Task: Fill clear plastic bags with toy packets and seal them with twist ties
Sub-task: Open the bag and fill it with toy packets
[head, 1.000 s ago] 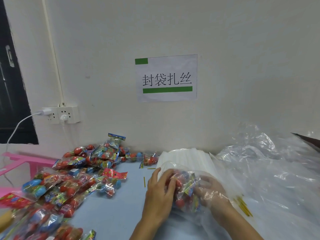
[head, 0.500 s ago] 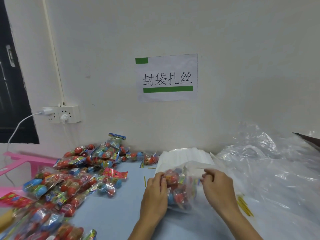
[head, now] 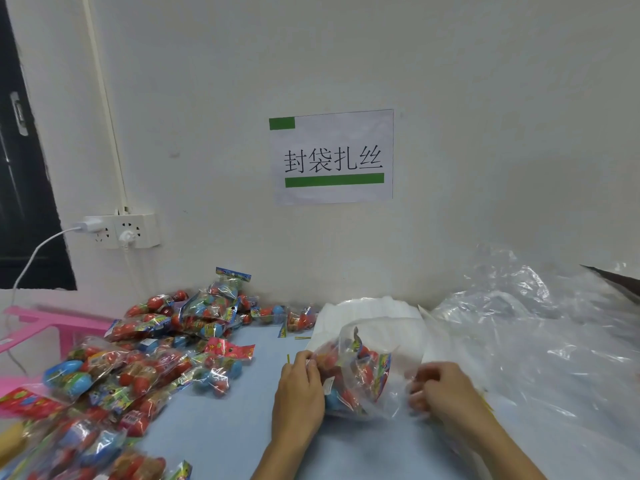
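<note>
bag: clear plastic bag (head: 360,386) lying on the light-blue table (head: 221,431), near centre, between the two hands
bag contents: red, blue and multicolour toy packets (head: 349,375) bunched inside
bag axis: long axis roughly left-right; filled end at the left hand, loose plastic of the other end trails to the right hand. Can't tell where the mouth edge sits
left hand (head: 299,393): fingers curled over the bag's left side, gripping the bulge of packets
right hand (head: 438,391): fingers curled in, pinching the loose film at the bag's right end
loose packets (head: 145,362): big heap across the left of the table, running back to the wall
flat bag stack (head: 372,315): white-looking pile just behind the held bag, against the wall
twist ties (head: 288,358): a couple of thin yellow-green strips on the table just left of the left hand; one more near the stack's front edge
crumpled film (head: 540,327): large mound of clear plastic on the right
wall: paper sign (head: 332,157) with green bars, power strip (head: 121,230) with white cable, lower left
</note>
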